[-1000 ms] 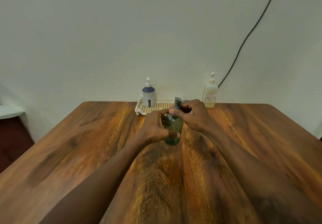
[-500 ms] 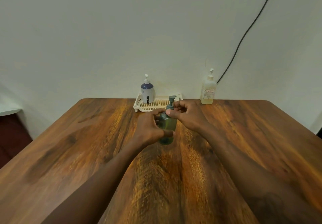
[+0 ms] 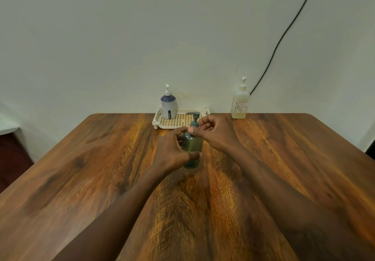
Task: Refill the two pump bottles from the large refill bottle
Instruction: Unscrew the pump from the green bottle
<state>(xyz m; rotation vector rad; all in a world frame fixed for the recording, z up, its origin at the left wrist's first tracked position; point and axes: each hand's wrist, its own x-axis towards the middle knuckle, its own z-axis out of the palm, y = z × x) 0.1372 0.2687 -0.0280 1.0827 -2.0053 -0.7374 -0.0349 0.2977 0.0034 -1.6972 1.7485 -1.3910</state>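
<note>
The green pump bottle [image 3: 191,149] stood upright on the wooden table [image 3: 81,179], near its middle. The left hand [image 3: 172,151] wrapped around the bottle's body, fingers curled on it, while the right hand [image 3: 213,132] pinched the collar below the pump head with thumb and fingertips. Behind it, a white-and-blue pump bottle [image 3: 169,104] stood in the left corner of a white tray [image 3: 178,121] against the wall. Well to the right stood a clear bottle of yellowish liquid [image 3: 240,103].

A pump bottle [image 3: 191,149] stands on the table [image 3: 81,169] between the left hand [image 3: 172,151] and right hand [image 3: 213,134]; behind them, a tray [image 3: 182,121] holds 1 bottle [image 3: 169,105].
</note>
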